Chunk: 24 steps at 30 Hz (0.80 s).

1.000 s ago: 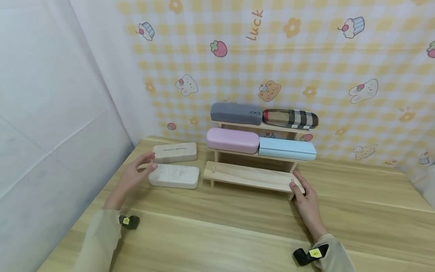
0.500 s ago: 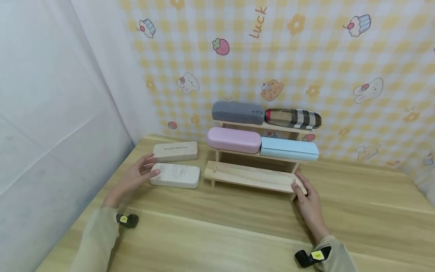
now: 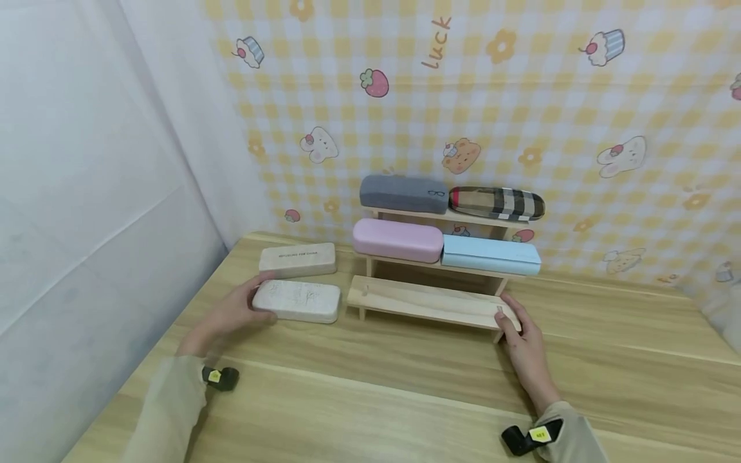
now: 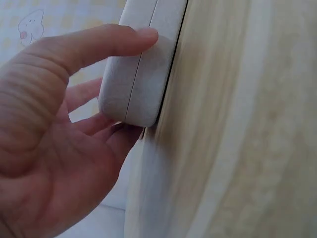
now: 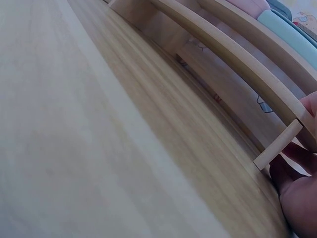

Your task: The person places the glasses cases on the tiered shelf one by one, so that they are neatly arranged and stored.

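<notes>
My left hand (image 3: pixel 234 312) is around the left end of a white glasses case (image 3: pixel 298 300) lying on the table. In the left wrist view the thumb presses the front side of the case (image 4: pixel 143 74), and the fingers reach behind it, partly hidden. Just behind lies a beige glasses case (image 3: pixel 298 258) with lettering on its lid. At the right end of the three-tier wooden display rack (image 3: pixel 428 300), my right hand (image 3: pixel 523 341) grips the lowest shelf, thumb on top. The right wrist view catches only part of that hand, beside the rack's front leg (image 5: pixel 277 145).
On the middle tier sit a pink glasses case (image 3: pixel 397 240) and a light blue one (image 3: pixel 491 254). The top tier bears a grey case (image 3: pixel 403 194) and a plaid case (image 3: pixel 496 203). A patterned cloth (image 3: pixel 405 116) hangs behind the wooden table (image 3: pixel 370 399).
The left hand has come down from above the white case and closed its thumb and fingers around the left end. The right hand stays on the rack.
</notes>
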Tool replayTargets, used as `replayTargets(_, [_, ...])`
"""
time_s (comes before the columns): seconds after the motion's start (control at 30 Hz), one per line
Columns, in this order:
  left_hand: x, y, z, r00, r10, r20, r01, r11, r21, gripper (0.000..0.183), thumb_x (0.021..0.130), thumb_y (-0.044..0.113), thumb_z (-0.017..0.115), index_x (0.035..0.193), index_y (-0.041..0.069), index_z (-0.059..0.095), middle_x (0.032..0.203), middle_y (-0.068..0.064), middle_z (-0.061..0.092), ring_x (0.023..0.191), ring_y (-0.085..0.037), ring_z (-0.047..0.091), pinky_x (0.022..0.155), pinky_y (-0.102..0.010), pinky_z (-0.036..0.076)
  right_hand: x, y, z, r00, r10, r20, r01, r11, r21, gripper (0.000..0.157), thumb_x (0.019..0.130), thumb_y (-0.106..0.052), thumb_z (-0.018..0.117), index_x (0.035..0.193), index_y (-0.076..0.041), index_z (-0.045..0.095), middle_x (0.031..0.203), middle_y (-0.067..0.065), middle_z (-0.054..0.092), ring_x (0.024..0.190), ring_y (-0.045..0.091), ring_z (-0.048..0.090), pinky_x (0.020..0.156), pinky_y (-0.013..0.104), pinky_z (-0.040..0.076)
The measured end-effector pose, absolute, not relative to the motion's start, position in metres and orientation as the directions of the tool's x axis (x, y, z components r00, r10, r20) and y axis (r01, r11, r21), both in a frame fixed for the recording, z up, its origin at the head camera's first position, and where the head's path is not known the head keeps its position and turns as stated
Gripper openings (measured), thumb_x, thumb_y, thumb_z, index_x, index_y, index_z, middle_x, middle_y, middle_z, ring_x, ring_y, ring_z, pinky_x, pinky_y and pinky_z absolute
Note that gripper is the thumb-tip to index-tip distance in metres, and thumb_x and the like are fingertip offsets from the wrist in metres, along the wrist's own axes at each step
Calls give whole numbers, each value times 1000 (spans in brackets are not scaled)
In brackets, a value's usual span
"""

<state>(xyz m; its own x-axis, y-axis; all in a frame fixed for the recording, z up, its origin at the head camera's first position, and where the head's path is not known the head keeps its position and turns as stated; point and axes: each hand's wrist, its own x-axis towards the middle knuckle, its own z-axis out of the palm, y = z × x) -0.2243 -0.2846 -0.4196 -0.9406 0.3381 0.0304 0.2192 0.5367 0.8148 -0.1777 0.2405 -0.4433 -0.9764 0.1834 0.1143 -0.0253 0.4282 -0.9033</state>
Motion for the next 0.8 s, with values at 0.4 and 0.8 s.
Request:
replayTargets(0.4, [-224, -284, -415, -958, 279, 71, 239, 630, 739, 84, 67, 21, 84, 136, -2, 43, 133, -29, 44, 107, -30, 55, 82, -20, 43, -183, 241, -441, -976, 174, 131, -49, 409, -911, 51, 97, -37, 48, 143, -19, 39, 146, 5, 34, 130, 20, 32, 93, 16, 29])
replayTargets(0.8, [-210, -285, -392, -960, 261, 104, 247, 609, 754, 81, 68, 18, 84, 133, -6, 43, 135, -28, 42, 118, -43, 46, 88, -39, 46, -173, 242, -443, -979, 158, 126, -46, 428, -903, 51, 97, -36, 48, 145, -20, 36, 148, 6, 31, 132, 22, 28, 100, 31, 29])
